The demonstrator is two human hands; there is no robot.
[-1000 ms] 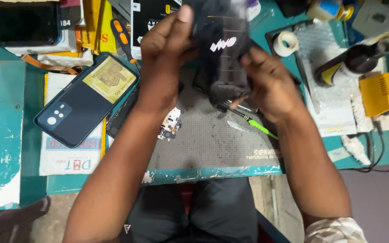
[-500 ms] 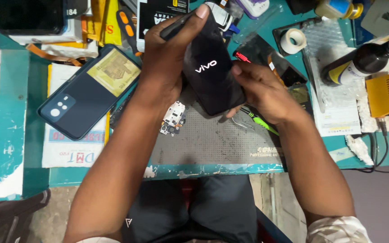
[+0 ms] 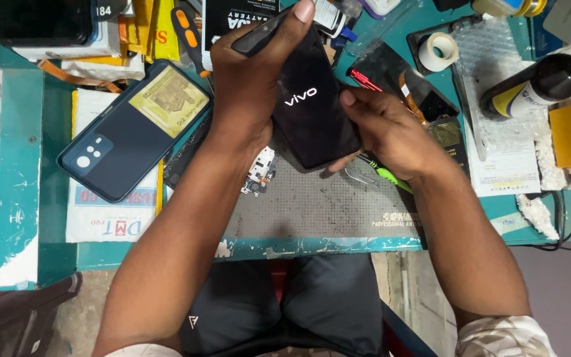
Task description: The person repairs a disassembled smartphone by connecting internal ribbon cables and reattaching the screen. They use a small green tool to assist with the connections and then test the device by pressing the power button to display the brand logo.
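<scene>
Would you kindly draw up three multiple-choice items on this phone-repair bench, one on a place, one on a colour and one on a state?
1. Where does the dark blue phone back cover lie?
A. to the left of both hands
B. under the right hand
C. on the yellow device

2. What colour is the tool handle below the right hand?
A. red
B. green
C. white

3. How is the black phone kept?
A. flat on the grey mat, untouched
B. held above the mat by both hands
C. leaning on the dark bottle

Answers:
1. A, as the cover rests on papers at the bench's left, apart from the left hand.
2. B, as a bright green handle shows on the grey mat beside the wrist.
3. B, as the left fingers wrap the phone's top and side while the right hand grips its right edge.
</scene>
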